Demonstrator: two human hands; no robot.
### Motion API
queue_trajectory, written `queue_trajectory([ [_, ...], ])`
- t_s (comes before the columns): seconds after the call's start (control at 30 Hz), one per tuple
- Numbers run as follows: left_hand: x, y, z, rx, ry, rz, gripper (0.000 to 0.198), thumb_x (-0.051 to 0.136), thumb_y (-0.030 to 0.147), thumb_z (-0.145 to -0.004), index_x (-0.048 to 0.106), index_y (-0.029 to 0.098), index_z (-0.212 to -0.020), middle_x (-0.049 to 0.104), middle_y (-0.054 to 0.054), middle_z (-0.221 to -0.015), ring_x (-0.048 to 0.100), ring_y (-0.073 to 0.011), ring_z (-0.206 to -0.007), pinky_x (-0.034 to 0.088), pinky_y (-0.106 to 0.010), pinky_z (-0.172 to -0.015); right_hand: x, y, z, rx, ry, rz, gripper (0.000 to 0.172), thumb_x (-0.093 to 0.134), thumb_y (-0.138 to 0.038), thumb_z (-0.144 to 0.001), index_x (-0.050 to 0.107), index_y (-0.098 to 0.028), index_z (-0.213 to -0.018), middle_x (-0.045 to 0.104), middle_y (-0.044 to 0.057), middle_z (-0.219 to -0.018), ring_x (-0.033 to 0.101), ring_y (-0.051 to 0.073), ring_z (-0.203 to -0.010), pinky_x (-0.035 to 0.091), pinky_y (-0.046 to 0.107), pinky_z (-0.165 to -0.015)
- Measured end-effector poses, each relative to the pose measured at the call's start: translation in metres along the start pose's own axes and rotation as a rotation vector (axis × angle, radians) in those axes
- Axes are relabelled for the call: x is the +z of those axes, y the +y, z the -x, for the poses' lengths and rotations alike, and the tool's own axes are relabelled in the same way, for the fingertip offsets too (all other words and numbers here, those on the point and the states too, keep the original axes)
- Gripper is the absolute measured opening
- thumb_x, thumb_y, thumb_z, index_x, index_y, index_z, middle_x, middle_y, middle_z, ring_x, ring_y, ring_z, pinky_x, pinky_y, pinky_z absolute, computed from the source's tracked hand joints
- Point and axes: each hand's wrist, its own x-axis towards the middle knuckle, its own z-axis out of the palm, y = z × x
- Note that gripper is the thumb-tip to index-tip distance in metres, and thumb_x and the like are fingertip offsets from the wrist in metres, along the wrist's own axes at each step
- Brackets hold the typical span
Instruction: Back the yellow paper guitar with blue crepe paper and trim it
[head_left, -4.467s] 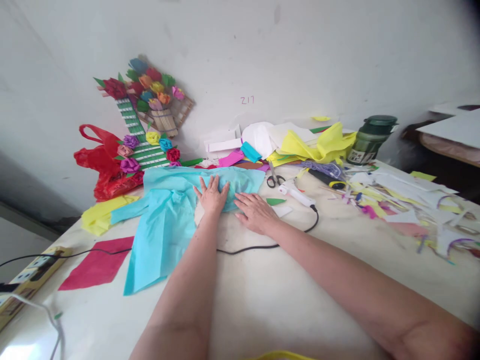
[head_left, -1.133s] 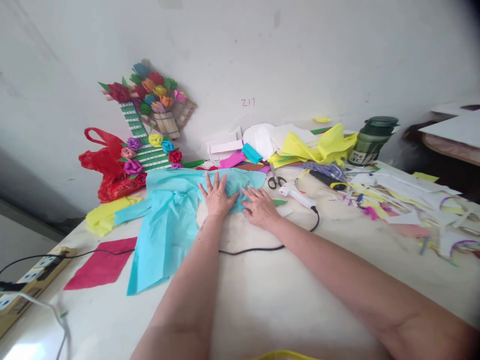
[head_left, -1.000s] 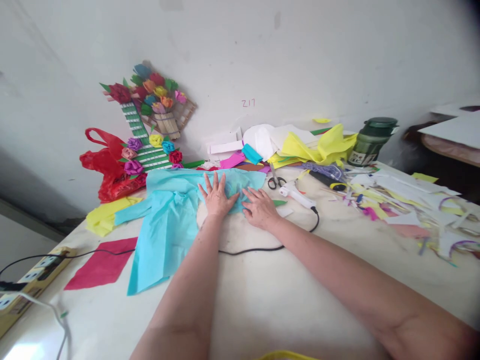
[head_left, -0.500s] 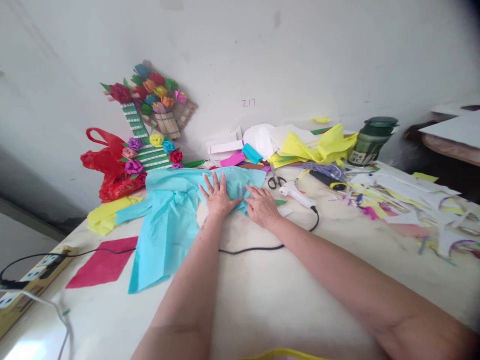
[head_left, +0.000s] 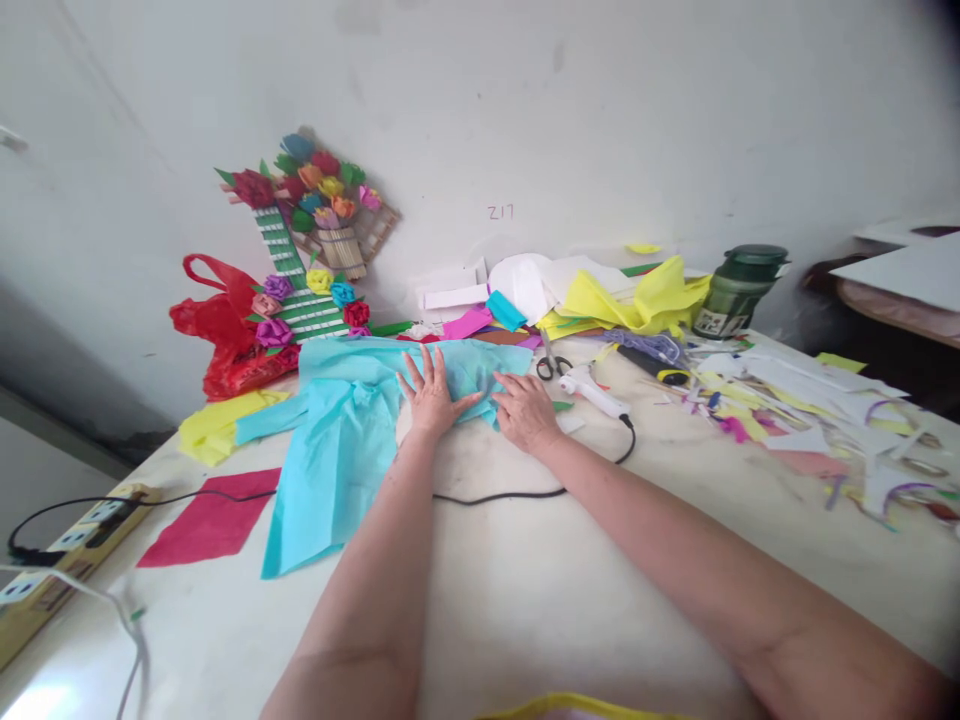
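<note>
A large sheet of light-blue crepe paper (head_left: 322, 470) lies crumpled over the table. My left hand (head_left: 433, 398) presses flat on its upper part with the fingers spread. Just to the right, my right hand (head_left: 525, 410) rests at the paper's edge, its fingers slightly bent and apart, fingertips touching the paper. Part of a white round-edged piece (head_left: 405, 422) shows beside my left wrist; the paper and the hand hide the rest. Right of my right hand lie black-handled scissors (head_left: 554, 366) and a white glue gun (head_left: 592, 390).
A black cord (head_left: 502, 496) runs under my forearms to a power strip (head_left: 82, 540). At left are a red paper square (head_left: 214, 520) and a red plastic bag (head_left: 225, 330). Paper flower crafts (head_left: 315, 300) lean on the wall. Paper scraps (head_left: 810, 400) and a green bottle (head_left: 739, 290) occupy the right.
The view has shifted slightly, so everything sits a little differently in the picture. Both hands stay on the blue paper in nearly the same place.
</note>
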Motion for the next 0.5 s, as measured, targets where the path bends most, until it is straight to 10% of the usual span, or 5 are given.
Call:
queue_trajectory([
  [0.5,0.0047,0.0072,-0.0008,0.029,-0.058,-0.100,0.101,0.056,0.062,-0.064,0.012,0.017,-0.142,0.001,-0.009,-0.150,-0.018,-0.0338,-0.132,-0.008,-0.058,-0.103,0.0009,-0.0024,0.0003,-0.022,-0.078,0.049,0.030,0.044,-0.018,-0.077,0.069,-0.019,-0.093,0.039,0.004,-0.139,0.036,0.024,-0.120,0.019,0.043,-0.101],
])
